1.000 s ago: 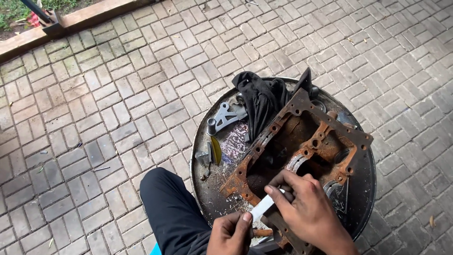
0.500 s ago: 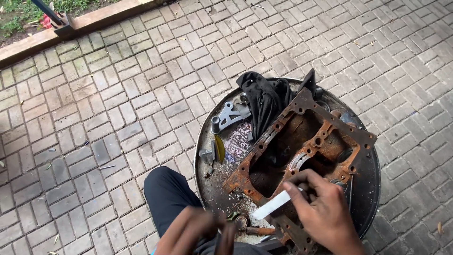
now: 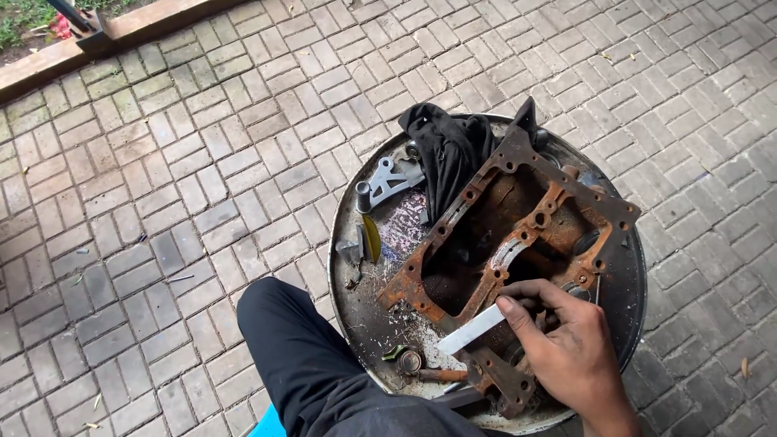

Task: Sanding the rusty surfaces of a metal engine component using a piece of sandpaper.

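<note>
Scraping a rusty casing (image 3: 518, 235) on a round drum top (image 3: 356, 316), the right hand (image 3: 566, 356) grips a pale flat blade (image 3: 473, 329) at the casing's 6 o'clock edge, rust flakes lying loose while most of the frame remains brown; left hand out of view

Single head-worn view, looking steeply down, close over round metal tray (image 3: 348, 299), brick paving (image 3: 162, 202)

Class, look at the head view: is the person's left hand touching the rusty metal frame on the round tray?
No: only the right hand shows, holding a flat pale strip against the rusty frame; no left hand is in view.
</note>
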